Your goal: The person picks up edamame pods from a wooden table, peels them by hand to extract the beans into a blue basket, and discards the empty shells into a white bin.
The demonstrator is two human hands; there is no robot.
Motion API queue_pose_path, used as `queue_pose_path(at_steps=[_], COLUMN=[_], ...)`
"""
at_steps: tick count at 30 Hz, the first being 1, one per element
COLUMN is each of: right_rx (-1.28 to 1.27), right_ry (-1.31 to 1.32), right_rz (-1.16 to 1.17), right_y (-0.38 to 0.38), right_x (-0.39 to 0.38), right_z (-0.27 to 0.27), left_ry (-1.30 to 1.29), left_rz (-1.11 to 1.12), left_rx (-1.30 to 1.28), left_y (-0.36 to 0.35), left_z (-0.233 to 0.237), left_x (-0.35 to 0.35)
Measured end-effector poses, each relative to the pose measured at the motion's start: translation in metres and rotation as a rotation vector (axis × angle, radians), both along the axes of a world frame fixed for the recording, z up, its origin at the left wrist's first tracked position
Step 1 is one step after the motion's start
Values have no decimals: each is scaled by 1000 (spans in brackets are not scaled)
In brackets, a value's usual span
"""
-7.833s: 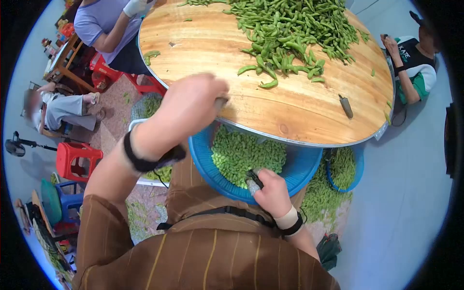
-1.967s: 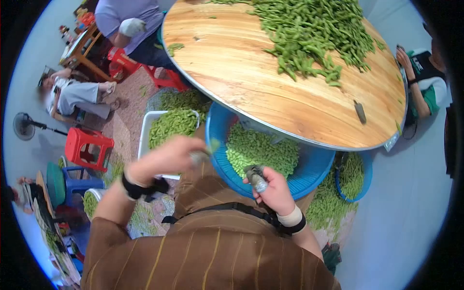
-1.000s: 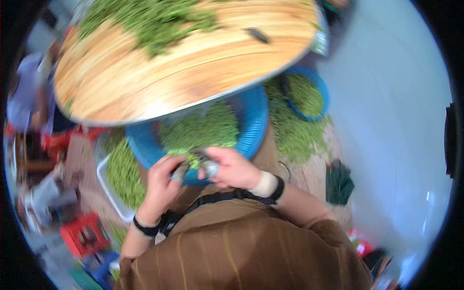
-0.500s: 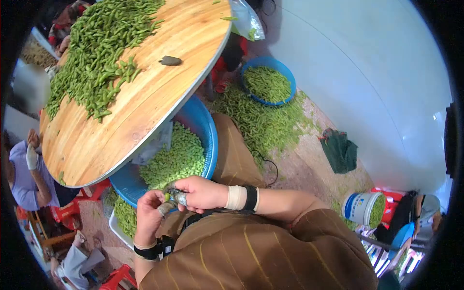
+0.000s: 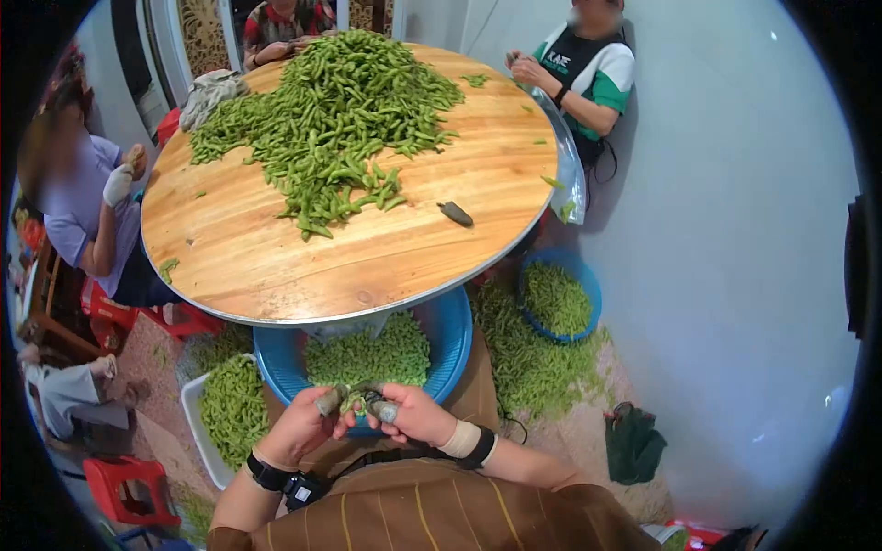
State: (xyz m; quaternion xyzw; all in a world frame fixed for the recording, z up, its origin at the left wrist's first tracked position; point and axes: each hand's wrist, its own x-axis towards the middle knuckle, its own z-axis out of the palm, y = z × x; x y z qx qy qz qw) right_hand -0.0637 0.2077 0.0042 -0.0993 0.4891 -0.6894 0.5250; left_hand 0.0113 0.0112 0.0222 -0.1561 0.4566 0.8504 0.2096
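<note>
My left hand (image 5: 299, 422) and my right hand (image 5: 421, 416) meet in front of my lap, both closed on a green soybean pod (image 5: 352, 404) between their fingertips. Grey wrapping covers the thumbs, and the fingers partly hide the pod. Just beyond the hands, under the table edge, stands a blue basin (image 5: 457, 342) holding shelled green beans (image 5: 372, 354). Above it, the round wooden table (image 5: 367, 266) carries a big heap of unshelled pods (image 5: 344, 110).
A dark object (image 5: 455, 214) lies on the tabletop. Pods fill a white tub (image 5: 195, 413) at left and a blue basket (image 5: 594, 285) at right, with loose husks (image 5: 519, 367) on the floor. Several people sit around the table. A dark green cloth (image 5: 634, 445) lies by the wall.
My view has swung from tilted to nearly level, bringing the whole table and the seated people into sight. My hands stay together at the pod, now with both thumbs on top.
</note>
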Motion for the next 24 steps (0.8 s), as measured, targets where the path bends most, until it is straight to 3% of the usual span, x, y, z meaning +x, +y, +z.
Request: queue_pose_path(at_steps=[2, 4, 7, 10, 11, 14, 16, 19, 24], right_rx=[15, 36, 169, 300, 305, 305, 301, 309, 358], right_ry=[112, 137, 389, 1109, 1175, 1337, 1359, 1380, 1382], right_rz=[38, 51, -63, 11, 53, 54, 54, 98, 191], right_y=[-3, -3, -4, -6, -7, -7, -8, -8, -6], right_x=[1, 1, 1, -3, -5, -7, -7, -8, -9], right_z=[3, 1, -1, -3, -12, -19, -18, -22, -30], left_ry=[19, 5, -6, 62, 90, 168, 398, 430, 475], left_rz=[20, 61, -31, -167, -220, -291, -438, -454, -524], left_rx=[100, -138, -245, -386, -489, -672, -1000, -1050, -1044], left_y=[1, 6, 7, 8, 8, 4, 3, 11, 6], left_z=[-8, -14, -17, -14, -14, -22, -23, 3, -25], left_x=[4, 8, 7, 3, 4, 3, 2, -8, -3])
